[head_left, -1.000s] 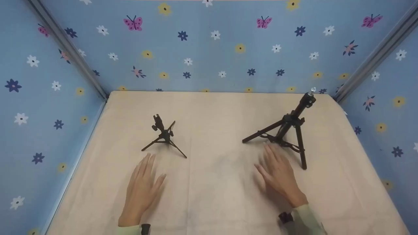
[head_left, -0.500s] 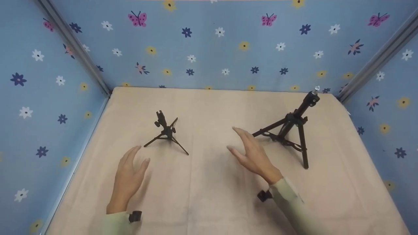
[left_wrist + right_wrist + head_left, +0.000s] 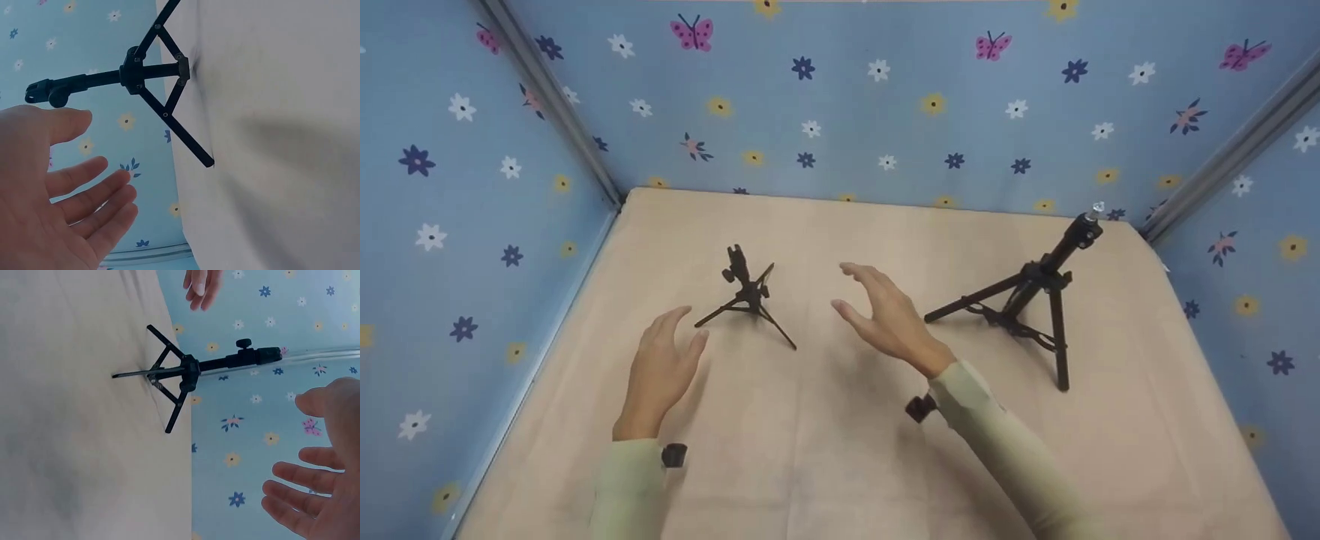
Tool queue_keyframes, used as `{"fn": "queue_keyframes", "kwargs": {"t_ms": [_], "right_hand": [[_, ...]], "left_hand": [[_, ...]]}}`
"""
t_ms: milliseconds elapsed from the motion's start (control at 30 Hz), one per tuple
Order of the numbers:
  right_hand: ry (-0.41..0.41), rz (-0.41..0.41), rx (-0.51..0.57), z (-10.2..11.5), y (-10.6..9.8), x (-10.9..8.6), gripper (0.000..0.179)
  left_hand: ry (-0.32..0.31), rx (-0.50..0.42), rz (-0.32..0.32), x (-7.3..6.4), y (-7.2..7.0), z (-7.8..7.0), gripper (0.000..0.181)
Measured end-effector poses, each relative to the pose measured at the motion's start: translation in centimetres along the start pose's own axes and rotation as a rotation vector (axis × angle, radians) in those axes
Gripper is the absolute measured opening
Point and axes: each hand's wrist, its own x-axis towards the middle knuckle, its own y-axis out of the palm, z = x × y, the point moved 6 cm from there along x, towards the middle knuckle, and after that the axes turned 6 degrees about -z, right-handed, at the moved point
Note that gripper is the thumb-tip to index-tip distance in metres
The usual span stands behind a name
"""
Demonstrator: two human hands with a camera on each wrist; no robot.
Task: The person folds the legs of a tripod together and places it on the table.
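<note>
A small black tripod (image 3: 748, 294) stands on its spread legs at the left of the cloth-covered table. My left hand (image 3: 658, 366) hovers just left and front of it, touching nothing. In the left wrist view the left hand's fingers (image 3: 95, 194) are spread and slightly bent beside the tripod's upper post (image 3: 73, 84). My right hand (image 3: 889, 315) is to the right of the small tripod, apart from it, with thumb and fingers parted. A larger black tripod (image 3: 1039, 281) with a silver tip stands behind the right forearm, at the right.
The table (image 3: 825, 450) has a pale cream cloth. Blue flowered panels (image 3: 840, 97) enclose its back and sides, joined by grey corner posts (image 3: 547, 97). Small black wrist devices (image 3: 921, 408) sit under both sleeves.
My right hand has moved left, away from the large tripod towards the small one. The left hand has shifted slightly left and forward. Both tripods stay in place while the head view shifts a little.
</note>
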Motion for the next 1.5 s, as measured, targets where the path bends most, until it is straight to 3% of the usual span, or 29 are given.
{"fn": "queue_keyframes", "kwargs": {"t_ms": [167, 433, 633, 900, 1167, 1500], "right_hand": [[-0.023, 0.059, 0.032, 1.2, 1.9, 2.1, 0.062], [-0.015, 0.165, 0.097, 2.4, 5.0, 4.7, 0.063], [-0.039, 0.205, 0.113, 3.9, 6.2, 5.9, 0.068], [-0.073, 0.227, 0.118, 6.1, 6.9, 7.6, 0.071], [-0.077, 0.275, 0.181, 7.1, 8.2, 8.8, 0.07], [-0.058, 0.264, 0.341, 7.3, 8.7, 10.5, 0.059]], "left_hand": [[-0.041, 0.0, 0.056, 1.4, 1.2, -0.2, 0.056], [-0.069, -0.024, 0.064, 2.9, 2.6, -0.2, 0.055], [-0.053, 0.004, 0.083, 3.1, 3.1, 0.0, 0.055], [0.04, 0.042, 0.103, 3.5, 3.3, -0.2, 0.046], [0.009, 0.032, 0.12, 3.1, 3.9, 0.2, 0.042], [-0.017, 0.048, 0.114, 3.8, 4.6, 0.0, 0.046]]}}
